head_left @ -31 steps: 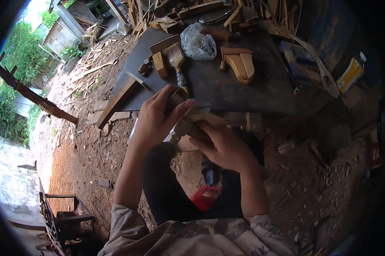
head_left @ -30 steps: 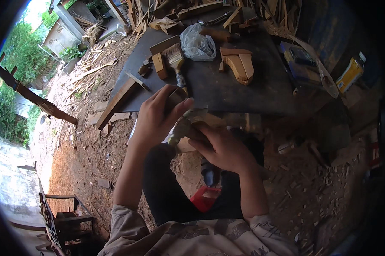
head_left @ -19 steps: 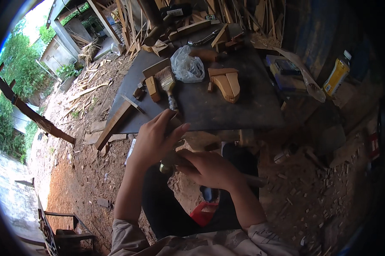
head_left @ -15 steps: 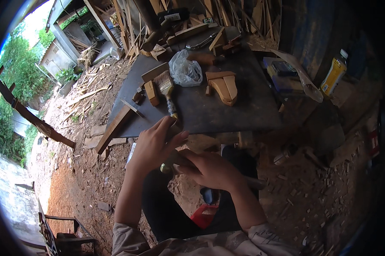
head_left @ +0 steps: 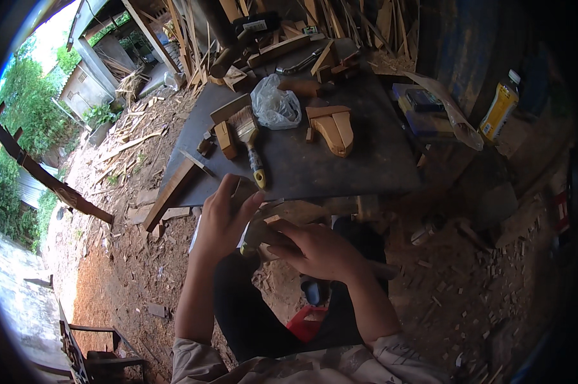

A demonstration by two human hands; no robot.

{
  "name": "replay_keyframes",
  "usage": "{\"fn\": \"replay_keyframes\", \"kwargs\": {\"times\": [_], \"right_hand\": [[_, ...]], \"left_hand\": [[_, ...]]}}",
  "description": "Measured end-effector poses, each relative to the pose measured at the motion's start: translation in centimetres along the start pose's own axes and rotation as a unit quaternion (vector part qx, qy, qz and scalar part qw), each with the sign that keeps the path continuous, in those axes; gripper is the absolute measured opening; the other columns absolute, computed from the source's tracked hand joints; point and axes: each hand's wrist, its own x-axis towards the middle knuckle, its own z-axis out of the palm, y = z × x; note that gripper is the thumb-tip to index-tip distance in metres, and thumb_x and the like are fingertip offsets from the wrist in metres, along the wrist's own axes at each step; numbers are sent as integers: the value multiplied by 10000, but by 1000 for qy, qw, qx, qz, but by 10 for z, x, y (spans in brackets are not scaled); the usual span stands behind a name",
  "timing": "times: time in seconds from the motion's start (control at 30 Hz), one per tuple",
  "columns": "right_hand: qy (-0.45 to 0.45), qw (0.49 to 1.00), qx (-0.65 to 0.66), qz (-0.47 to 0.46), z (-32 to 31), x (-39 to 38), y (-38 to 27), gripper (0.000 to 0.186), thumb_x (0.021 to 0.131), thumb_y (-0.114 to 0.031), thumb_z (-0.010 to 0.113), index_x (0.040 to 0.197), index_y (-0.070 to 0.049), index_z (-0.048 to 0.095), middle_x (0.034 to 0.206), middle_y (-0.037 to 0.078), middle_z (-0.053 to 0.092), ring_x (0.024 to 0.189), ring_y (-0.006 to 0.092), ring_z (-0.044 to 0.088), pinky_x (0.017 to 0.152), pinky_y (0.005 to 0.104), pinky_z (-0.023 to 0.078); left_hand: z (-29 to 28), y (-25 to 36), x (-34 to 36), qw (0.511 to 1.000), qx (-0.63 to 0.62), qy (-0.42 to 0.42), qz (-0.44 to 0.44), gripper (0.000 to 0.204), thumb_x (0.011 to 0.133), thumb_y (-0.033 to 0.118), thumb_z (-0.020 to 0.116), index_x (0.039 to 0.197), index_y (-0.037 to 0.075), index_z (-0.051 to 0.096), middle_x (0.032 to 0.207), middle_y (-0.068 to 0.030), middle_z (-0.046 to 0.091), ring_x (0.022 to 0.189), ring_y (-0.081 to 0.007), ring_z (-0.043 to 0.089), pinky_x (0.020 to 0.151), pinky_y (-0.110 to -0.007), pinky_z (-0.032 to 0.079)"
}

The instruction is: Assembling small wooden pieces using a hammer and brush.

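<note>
My left hand (head_left: 222, 224) is closed around a small dark block (head_left: 243, 195), just below the table's near edge. My right hand (head_left: 311, 249), beside and below it, grips a dull greenish tool (head_left: 257, 233) with a shaft (head_left: 384, 270) showing behind the wrist; its exact kind is hidden. Just beyond them on the dark table (head_left: 366, 173) lies a paintbrush (head_left: 247, 137) with a yellow-tipped handle, near wooden blocks (head_left: 225, 139), a crumpled clear plastic bag (head_left: 275, 102) and a shaped wooden piece (head_left: 330, 128).
Wood offcuts (head_left: 327, 16) and a long metal tool (head_left: 292, 67) sit at the back. A leaning board (head_left: 170, 192) is at the table's left edge, a yellow bottle (head_left: 497, 109) at the right. A red plastic object (head_left: 305, 323) lies between my legs among wood scraps.
The camera view has tilted, putting the table and hands lower in the picture. My left hand has shifted slightly left, uncovering more of the paintbrush handle; both hands keep their grips.
</note>
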Motion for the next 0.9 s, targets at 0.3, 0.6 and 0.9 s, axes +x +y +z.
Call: {"fn": "replay_keyframes", "kwargs": {"times": [0.3,0.6,0.9], "right_hand": [[0,1000,5,-7,1,1,-1,353,1008,-312,642,1258,-67,594,907,204,733,846,387,733,737,510,559],[21,999,7,-39,10,5,4,352,1009,-328,641,1237,-63,607,871,187,729,819,372,730,729,486,556],[38,999,17,-30,9,4,5,376,1008,-338,643,1257,-58,611,897,194,735,849,371,737,741,474,561]], "left_hand": [[-2,-18,1,994,-88,27,53,239,833,183,669,955,-9,594,849,-98,692,811,-163,674,767,-320,516],[12,-21,-3,944,-328,-24,-16,231,890,167,589,1056,7,582,1038,-112,687,972,-174,663,889,-320,512],[19,-11,-5,906,-416,-40,-74,280,1074,298,532,1111,20,536,1119,-157,678,1083,-224,685,969,-358,544]]}}
